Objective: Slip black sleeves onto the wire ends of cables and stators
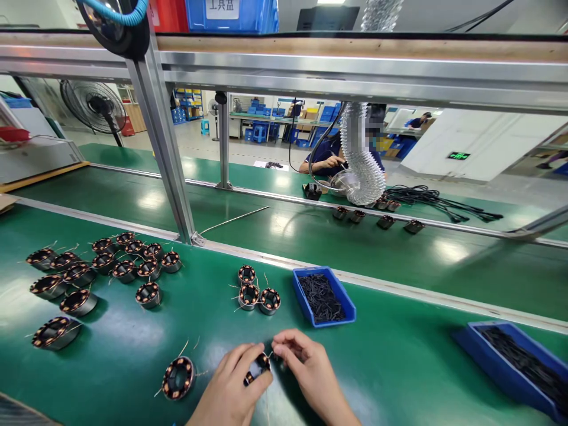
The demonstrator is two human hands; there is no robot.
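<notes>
My left hand (pixel 237 381) is closed around a ring-shaped motor stator (pixel 249 379) with copper windings, partly hidden by the fingers. Just right of it, my right hand (pixel 304 367) pinches a small dark piece at the end of a thin wire lead that comes off this stator. Fingertips hide most of that piece. Another stator (pixel 178 378) lies left of my left hand with its leads sticking out. Beyond my hands sit three stators (pixel 248 297) close together. Beside them stands a blue bin (pixel 354 315) full of short black tube pieces (pixel 320 297).
Several more stators (pixel 123 271) are spread over the left of the green bench. A second blue bin (pixel 470 338) of black pieces stands at far right. A metal post (pixel 160 124) rises from the bench. Across the conveyor (pixel 248 228), a person (pixel 331 157) works behind a clear hose (pixel 355 136).
</notes>
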